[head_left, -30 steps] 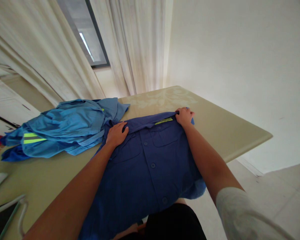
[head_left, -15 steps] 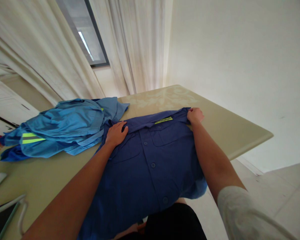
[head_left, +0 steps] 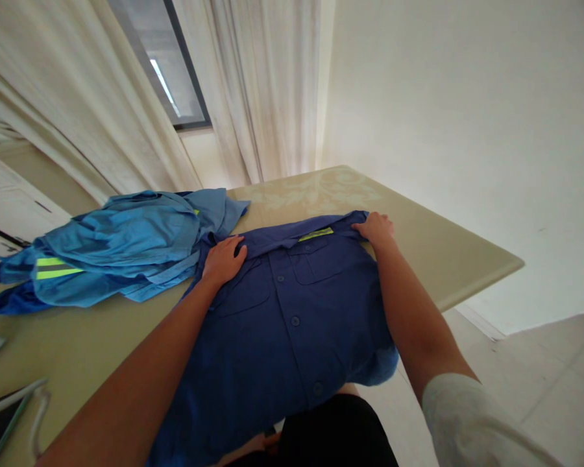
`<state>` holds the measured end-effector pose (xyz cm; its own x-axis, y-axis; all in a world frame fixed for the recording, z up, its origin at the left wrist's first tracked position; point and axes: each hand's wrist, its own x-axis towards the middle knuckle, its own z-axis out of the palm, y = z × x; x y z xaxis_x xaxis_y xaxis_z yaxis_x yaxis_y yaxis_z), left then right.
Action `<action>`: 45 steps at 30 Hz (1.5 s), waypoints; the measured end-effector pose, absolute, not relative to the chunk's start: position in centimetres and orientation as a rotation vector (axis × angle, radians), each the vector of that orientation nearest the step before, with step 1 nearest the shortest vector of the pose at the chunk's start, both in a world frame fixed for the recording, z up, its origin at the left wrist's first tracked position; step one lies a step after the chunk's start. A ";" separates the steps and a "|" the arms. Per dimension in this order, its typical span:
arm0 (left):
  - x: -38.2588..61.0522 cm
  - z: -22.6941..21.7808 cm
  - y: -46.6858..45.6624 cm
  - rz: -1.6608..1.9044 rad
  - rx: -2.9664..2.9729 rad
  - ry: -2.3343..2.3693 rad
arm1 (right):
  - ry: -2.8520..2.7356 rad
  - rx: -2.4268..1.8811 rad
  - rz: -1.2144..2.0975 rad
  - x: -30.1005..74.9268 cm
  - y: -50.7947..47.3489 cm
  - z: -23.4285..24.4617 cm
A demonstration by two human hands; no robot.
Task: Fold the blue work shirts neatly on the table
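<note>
A dark blue button-up shirt (head_left: 253, 337) lies front up across the table and hangs over its near edge. Its upper part is folded over in a strip, where a yellow-green reflective band (head_left: 316, 235) shows. My left hand (head_left: 222, 263) rests flat on the left end of that strip, fingers stretched and thumb apart. At the right end, my right hand (head_left: 376, 230) holds the shirt's corner, thumb on top of the cloth; its other fingertips are partly hidden.
Light blue garments (head_left: 126, 246) with reflective bands lie heaped at the left on the pale table (head_left: 433, 253). A dark flat object with a light rim (head_left: 4, 415) sits at the lower left, near a white cable (head_left: 39, 421). Curtains (head_left: 272, 78) and a wall (head_left: 457, 104) stand behind.
My right hand has shifted slightly, its thumb now reaching further left over the shirt's corner. My left hand stays in place on the cloth. The view has turned a little.
</note>
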<state>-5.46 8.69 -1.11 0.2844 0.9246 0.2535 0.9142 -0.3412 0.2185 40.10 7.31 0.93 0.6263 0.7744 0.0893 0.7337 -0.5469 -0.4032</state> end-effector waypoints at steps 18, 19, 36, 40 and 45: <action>-5.4 -1.1 8.5 0.544 2.469 1.804 | -1.954 -1.329 0.107 33.8 5.4 4.3; -5.4 -1.1 8.5 0.545 2.470 1.806 | -2.039 -1.313 0.091 33.4 5.1 4.4; -5.4 -1.1 8.6 0.518 2.481 1.804 | -1.946 -1.862 -0.141 32.2 5.1 2.9; -5.5 -1.3 8.8 0.529 2.484 1.803 | -1.910 -1.913 -0.149 31.4 5.4 2.4; -5.6 -1.4 8.8 0.544 2.479 1.800 | -1.569 -1.798 -0.058 34.1 7.2 1.9</action>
